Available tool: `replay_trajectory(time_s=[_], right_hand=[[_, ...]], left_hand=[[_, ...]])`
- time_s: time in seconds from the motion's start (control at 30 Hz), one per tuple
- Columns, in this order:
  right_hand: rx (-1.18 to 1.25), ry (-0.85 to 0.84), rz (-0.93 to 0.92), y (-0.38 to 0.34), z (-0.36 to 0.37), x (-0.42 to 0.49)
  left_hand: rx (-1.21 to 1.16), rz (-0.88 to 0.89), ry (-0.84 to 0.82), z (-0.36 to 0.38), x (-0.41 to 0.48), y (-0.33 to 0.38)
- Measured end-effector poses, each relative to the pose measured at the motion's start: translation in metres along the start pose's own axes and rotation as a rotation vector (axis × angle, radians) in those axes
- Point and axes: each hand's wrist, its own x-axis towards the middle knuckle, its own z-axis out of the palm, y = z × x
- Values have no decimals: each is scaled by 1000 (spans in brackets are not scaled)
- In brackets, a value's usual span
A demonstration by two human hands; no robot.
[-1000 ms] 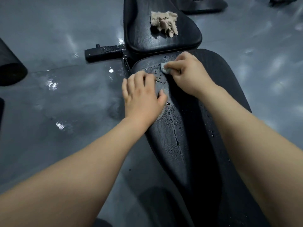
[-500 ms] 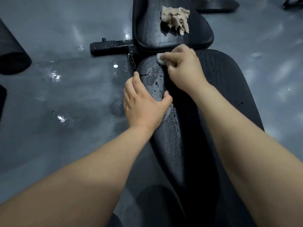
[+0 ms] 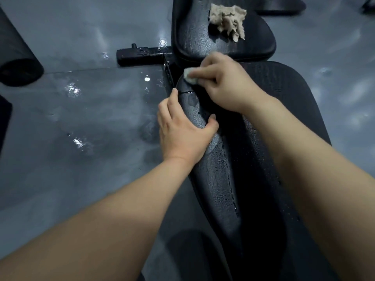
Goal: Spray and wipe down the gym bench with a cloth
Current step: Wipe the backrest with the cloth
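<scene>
The cloth [image 3: 190,77], a small pale wad, sits on the far left corner of the bench's long pad [image 3: 284,110], just short of the gap to the seat [image 3: 194,35]. Our right hand [image 3: 225,86] pinches it under curled fingers and presses it to the vinyl. A second ago that hand was scrubbing nearer the middle of the pad. It has since worked up and to the left, so the wiping has reached the end of this pad.

Our left hand [image 3: 182,130] has shifted too. It lay flat on top before. Now it clasps the pad's left edge, thumb on the upper face and fingers down the side, and we judge it is bracing the bench while the other hand rubs.

Droplets [image 3: 224,157] and a thin wet run still bead the pad nearer to us, behind both hands. So the spray is on, but that stretch is not yet dry, and the right side of the pad looks dark and hard to read.

A crumpled beige rag [image 3: 227,19] lies loose on the seat, untouched and well apart from both hands. Beside the bench the frame bar [image 3: 142,55] and the grey floor [image 3: 81,118] glisten with wet spots. A dark roller [image 3: 18,65] lies at the far left.
</scene>
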Motion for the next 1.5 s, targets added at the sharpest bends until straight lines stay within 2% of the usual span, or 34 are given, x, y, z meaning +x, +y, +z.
replay_trajectory(time_s=[0.07, 0.13, 0.33, 0.47, 0.53, 0.73, 0.87, 0.93, 1.13, 1.3, 1.5], right_hand=[[4, -101, -96, 1, -10, -18], [-27, -146, -110, 9, -20, -23], [-73, 47, 33, 0, -2, 10], [-19, -104, -94, -14, 5, -7], [14, -152, -94, -10, -4, -14], [-20, 69, 41, -4, 8, 15], [47, -9, -40, -15, 16, -5], [58, -15, -21, -4, 7, -20], [-57, 247, 310, 29, -6, -31], [-46, 214, 250, -3, 12, -62], [-14, 171, 218, -10, 8, -104]], left_hand=[[-4, -9, -2, 0, 0, 0], [-8, -12, 6, 0, 0, 0], [8, -63, -12, -1, -2, 2], [-21, -70, -27, -1, -1, 2], [-24, -77, -29, -1, 0, 1], [-36, -77, -11, -1, 0, 1], [-29, -76, -22, 0, 1, 0], [-35, -76, -24, -1, 1, 0], [-40, -66, -38, 0, 2, -3], [-52, -70, -64, 1, 4, -5], [-31, -101, -188, -12, 11, 5]])
